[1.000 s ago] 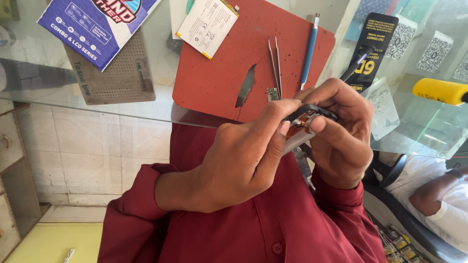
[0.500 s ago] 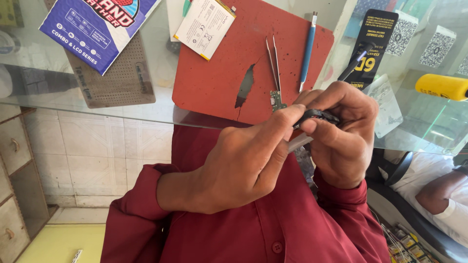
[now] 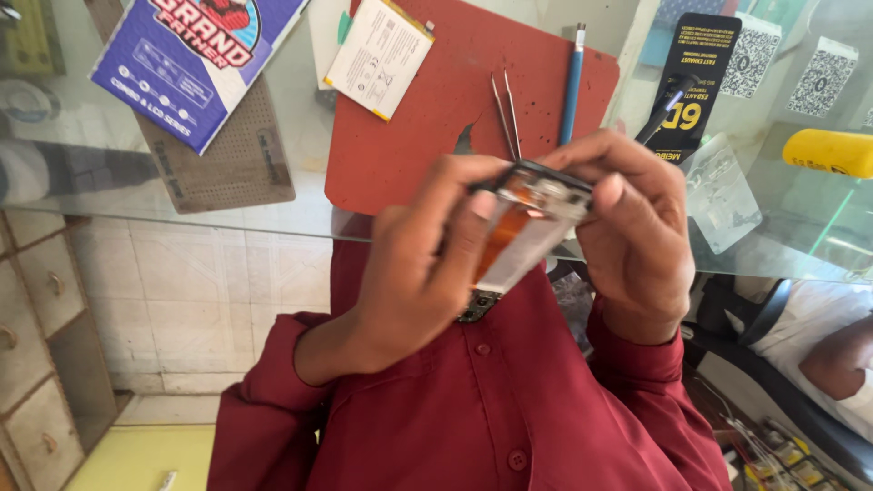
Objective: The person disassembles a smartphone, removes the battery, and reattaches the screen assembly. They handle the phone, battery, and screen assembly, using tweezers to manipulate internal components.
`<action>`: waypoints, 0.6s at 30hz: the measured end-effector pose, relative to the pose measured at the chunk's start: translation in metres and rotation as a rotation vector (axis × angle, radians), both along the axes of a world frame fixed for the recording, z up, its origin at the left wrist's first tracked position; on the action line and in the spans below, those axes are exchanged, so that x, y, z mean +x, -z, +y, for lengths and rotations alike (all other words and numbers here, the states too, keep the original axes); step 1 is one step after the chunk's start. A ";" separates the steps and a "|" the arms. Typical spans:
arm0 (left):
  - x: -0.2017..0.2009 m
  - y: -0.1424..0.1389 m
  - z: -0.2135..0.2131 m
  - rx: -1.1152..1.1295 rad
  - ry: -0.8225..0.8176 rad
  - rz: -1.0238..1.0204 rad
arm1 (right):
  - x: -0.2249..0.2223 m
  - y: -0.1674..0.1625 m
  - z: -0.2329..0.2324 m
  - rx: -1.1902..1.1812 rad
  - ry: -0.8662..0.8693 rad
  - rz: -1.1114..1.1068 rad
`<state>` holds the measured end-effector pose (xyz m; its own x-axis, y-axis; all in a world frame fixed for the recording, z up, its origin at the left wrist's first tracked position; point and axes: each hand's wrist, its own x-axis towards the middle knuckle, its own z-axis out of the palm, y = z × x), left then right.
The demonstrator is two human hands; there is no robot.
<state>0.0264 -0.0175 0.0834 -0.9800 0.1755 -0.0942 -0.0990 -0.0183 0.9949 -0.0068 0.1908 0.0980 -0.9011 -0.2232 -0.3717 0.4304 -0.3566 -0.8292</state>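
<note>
Both hands [image 3: 418, 273] [image 3: 637, 236] grip an opened phone [image 3: 523, 232].

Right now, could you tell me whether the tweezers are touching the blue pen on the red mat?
Apart. The head view shows bare red mat between the tweezers and the blue pen.

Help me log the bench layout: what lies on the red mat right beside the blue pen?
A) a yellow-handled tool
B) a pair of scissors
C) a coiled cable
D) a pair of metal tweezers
D: slim metal tweezers lie on the red mat just left of the blue pen.
</note>
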 end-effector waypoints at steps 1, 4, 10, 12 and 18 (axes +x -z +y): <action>-0.001 0.003 -0.002 -0.002 -0.025 -0.043 | -0.001 0.002 0.001 0.012 0.026 0.041; -0.002 0.011 -0.010 0.124 -0.104 -0.221 | -0.001 0.012 0.007 0.145 0.101 0.168; -0.001 0.023 -0.019 0.435 -0.230 -0.338 | 0.006 0.056 0.022 0.873 0.185 0.354; 0.001 0.024 -0.019 0.449 -0.249 -0.350 | 0.009 0.069 0.023 1.054 0.215 0.421; 0.007 0.027 -0.020 0.533 -0.308 -0.373 | 0.015 0.077 0.016 1.060 0.129 0.431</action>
